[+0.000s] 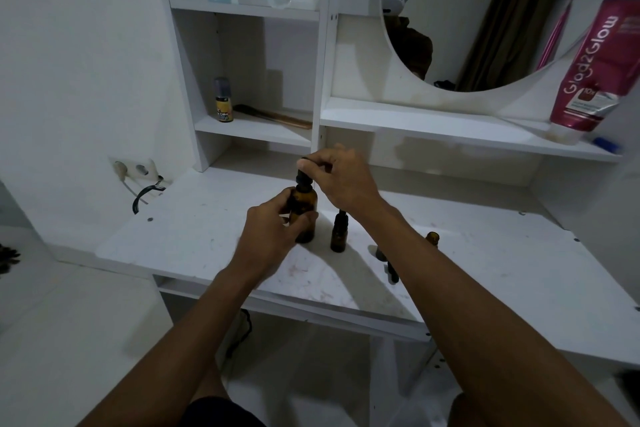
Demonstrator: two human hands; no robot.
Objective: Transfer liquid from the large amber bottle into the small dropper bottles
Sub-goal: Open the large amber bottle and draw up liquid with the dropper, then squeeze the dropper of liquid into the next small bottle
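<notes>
A person stands at a white vanity desk (207, 239). Their left hand (273, 236) grasps the large amber bottle (304, 215), upright at the desk's centre. The right hand (343, 177) pinches its black dropper top (303, 175), possibly lifting it. At three o'clock stand a capped small dropper bottle (338, 236) and, farther right, an open one (432, 238).

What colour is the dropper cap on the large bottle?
Black dropper cap, on the large amber glass bottle; head view.

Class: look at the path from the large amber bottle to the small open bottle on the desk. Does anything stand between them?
Yes. A capped small dropper bottle stands between the large amber bottle and the open small bottle, and the right forearm crosses above that gap.
</notes>
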